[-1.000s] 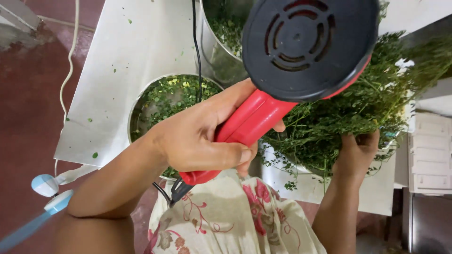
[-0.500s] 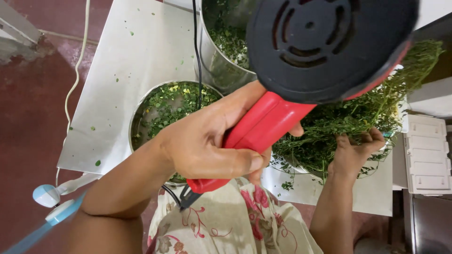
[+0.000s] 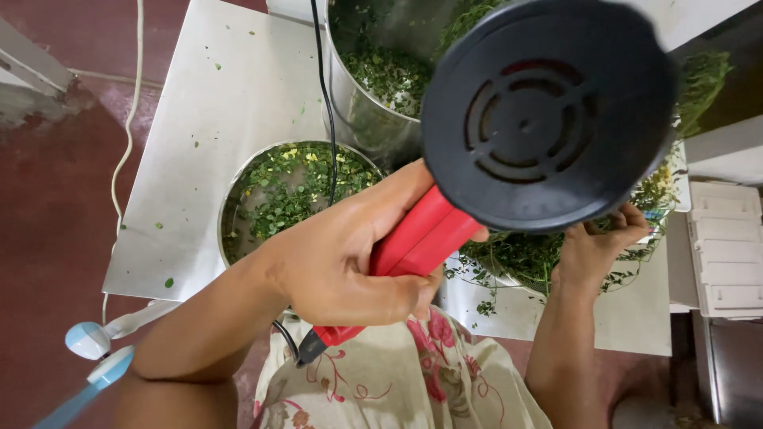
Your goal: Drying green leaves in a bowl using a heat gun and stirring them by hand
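Left hand [image 3: 342, 266] is clamped around the red handle of a hair dryer [image 3: 548, 119]. The dryer's long axis runs from seven toward one o'clock, black rear grille facing up. Right hand [image 3: 592, 250] grips leafy stems [image 3: 524, 258] at four o'clock, directly beneath the dryer head.

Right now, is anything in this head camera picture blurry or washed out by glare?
Head view: the black vented back of the red-handled tool looms close and soft-edged; the left hand and the bowl of green leaves are sharp; the steel table is bright but not blown out.
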